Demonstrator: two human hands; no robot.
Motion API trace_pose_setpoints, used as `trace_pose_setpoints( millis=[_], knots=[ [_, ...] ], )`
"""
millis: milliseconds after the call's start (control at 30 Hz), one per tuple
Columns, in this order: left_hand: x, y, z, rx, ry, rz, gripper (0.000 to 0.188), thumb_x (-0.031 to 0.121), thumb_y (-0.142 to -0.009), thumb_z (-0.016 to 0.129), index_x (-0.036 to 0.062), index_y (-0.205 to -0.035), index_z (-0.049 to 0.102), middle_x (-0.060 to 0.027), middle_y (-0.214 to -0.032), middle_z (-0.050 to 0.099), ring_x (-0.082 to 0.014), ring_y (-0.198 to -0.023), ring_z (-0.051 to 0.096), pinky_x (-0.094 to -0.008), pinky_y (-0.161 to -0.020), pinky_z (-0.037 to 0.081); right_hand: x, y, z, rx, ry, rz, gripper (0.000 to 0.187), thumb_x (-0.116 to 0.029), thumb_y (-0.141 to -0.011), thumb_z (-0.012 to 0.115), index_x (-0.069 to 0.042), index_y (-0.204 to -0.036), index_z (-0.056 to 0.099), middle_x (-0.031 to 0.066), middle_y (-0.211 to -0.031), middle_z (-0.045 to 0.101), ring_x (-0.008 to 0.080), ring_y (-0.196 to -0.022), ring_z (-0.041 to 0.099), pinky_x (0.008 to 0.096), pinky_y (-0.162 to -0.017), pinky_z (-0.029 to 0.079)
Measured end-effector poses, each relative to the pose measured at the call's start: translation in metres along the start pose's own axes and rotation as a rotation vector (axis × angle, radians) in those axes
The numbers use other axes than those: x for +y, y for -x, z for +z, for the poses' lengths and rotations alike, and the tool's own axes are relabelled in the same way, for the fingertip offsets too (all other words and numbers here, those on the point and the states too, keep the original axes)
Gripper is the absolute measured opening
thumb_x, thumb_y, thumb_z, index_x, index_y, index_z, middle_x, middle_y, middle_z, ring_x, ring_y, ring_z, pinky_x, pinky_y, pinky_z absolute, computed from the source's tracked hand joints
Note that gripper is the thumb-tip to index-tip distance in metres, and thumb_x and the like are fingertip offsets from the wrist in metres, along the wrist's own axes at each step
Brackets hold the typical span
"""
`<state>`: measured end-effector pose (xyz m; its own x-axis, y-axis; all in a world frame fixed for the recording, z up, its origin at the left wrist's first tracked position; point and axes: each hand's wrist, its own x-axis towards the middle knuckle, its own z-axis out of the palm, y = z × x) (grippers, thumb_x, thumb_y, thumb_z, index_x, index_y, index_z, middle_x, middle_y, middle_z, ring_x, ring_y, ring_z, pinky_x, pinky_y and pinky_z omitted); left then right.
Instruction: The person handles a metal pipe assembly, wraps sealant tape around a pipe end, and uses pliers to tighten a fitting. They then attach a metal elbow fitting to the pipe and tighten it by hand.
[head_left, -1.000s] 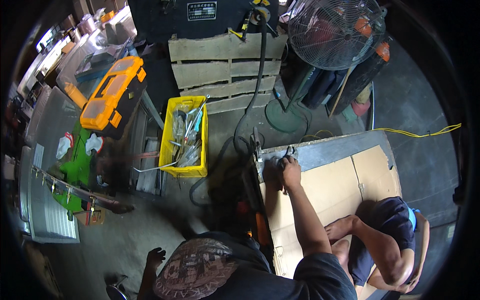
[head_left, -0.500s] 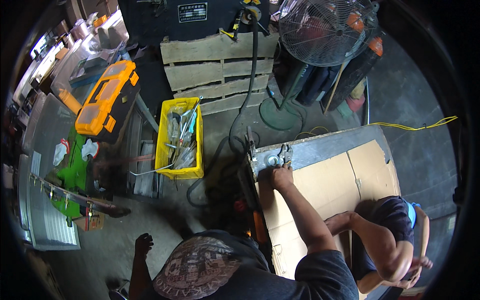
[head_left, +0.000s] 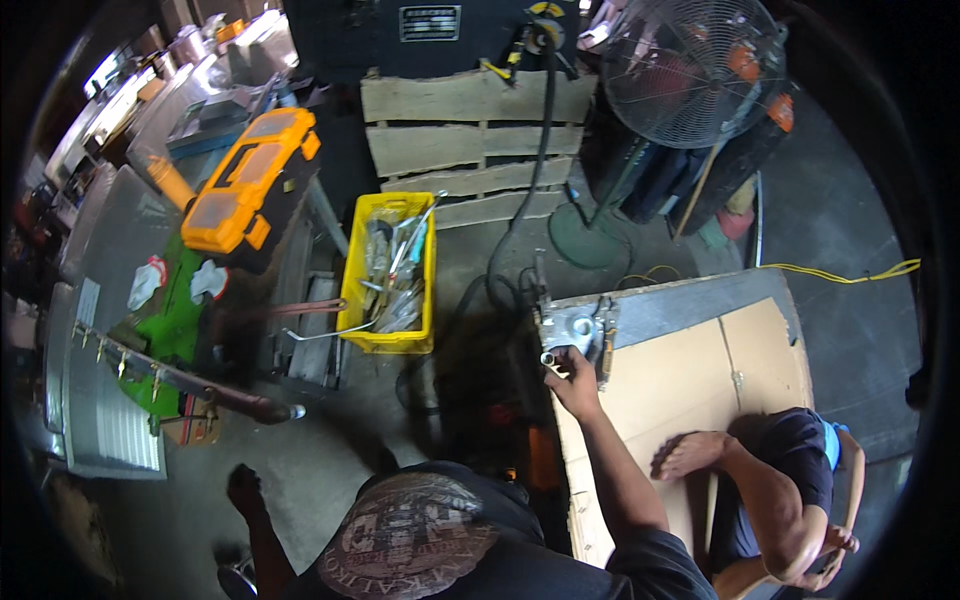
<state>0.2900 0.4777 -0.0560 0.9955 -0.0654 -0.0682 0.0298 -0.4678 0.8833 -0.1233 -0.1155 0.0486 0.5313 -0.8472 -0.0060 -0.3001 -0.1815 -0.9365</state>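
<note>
My right hand (head_left: pixel 575 385) is closed around a small metal piece with a round hollow end (head_left: pixel 548 359), possibly a socket wrench; the rest of it is hidden by my fingers. It is over the near left corner of the grey tabletop (head_left: pixel 690 302). Just beyond the hand lies a round silver ring-shaped item (head_left: pixel 580 326). Beside that are dark pliers-like tools (head_left: pixel 607 335). Low on the left, my left hand (head_left: pixel 245 490) hangs away from everything, its fingers curled and dark, with nothing seen in them. Brown cardboard (head_left: pixel 650 400) covers most of the tabletop.
Another person's bare foot (head_left: pixel 690 455) and bent leg rest on the cardboard at right. A yellow crate (head_left: pixel 430 270) of tools stands on the floor, a long rod poking out. An orange toolbox (head_left: pixel 235 205), a pedestal fan (head_left: pixel 700 85), a black hose (head_left: pixel 540 150) and wooden slats (head_left: pixel 420 100) surround the area.
My right hand has drawn back from the round silver item toward the table's left edge, and the hollow-ended metal piece now shows in it. My view has shifted a little left.
</note>
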Motion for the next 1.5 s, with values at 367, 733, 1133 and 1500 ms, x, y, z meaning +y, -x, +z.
trace_pose_setpoints(
  millis=[367, 733, 1133, 1500],
  knots=[
    [0.352, -0.041, 0.016, -0.466, 0.45, 0.647, 0.033, 0.012, -0.086, 0.067, -0.0018, -0.116, 0.061, -0.0088, -0.103, 0.065, -0.0161, -0.092, 0.064, -0.0302, -0.079, 0.052, -0.119, 0.059, 0.204, -0.186, -0.335, -0.126, 0.029, 0.001, -0.079, 0.074, -0.003, -0.103, 0.059, 0.0005, -0.093, 0.063, 0.0076, -0.084, 0.058, 0.0246, -0.077, 0.049],
    [0.352, -0.054, 0.09, -0.978, 0.066, 0.6, 0.032, 0.003, -0.085, 0.067, -0.0003, -0.116, 0.06, -0.0027, -0.091, 0.066, -0.0067, -0.079, 0.059, -0.0224, -0.074, 0.048, -0.129, 0.113, 0.366, -0.013, -0.588, -0.083, 0.03, -0.002, -0.079, 0.073, -0.003, -0.106, 0.061, -0.0004, -0.08, 0.06, 0.0072, -0.072, 0.055, 0.0238, -0.066, 0.046],
    [0.37, -0.041, 0.095, -0.886, -0.356, 0.717, 0.024, 0.001, -0.084, 0.07, 0.0001, -0.107, 0.065, 0.0022, -0.076, 0.059, -0.0047, -0.069, 0.053, -0.0207, -0.064, 0.043, -0.13, 0.094, 0.381, 0.223, -0.595, -0.274, 0.032, -0.001, -0.077, 0.076, -0.002, -0.106, 0.061, 0.0033, -0.088, 0.062, 0.0094, -0.074, 0.057, 0.0252, -0.069, 0.047],
    [0.366, -0.04, 0.095, -0.876, -0.262, 0.695, 0.021, 0.001, -0.084, 0.069, 0.0006, -0.105, 0.065, 0.0004, -0.077, 0.061, -0.0051, -0.068, 0.054, -0.0208, -0.064, 0.045, -0.121, 0.091, 0.379, -0.018, -0.795, -0.195, 0.034, -0.006, -0.081, 0.075, -0.003, -0.114, 0.065, -0.003, -0.086, 0.058, 0.0068, -0.073, 0.05, 0.0226, -0.07, 0.044]
  ],
)
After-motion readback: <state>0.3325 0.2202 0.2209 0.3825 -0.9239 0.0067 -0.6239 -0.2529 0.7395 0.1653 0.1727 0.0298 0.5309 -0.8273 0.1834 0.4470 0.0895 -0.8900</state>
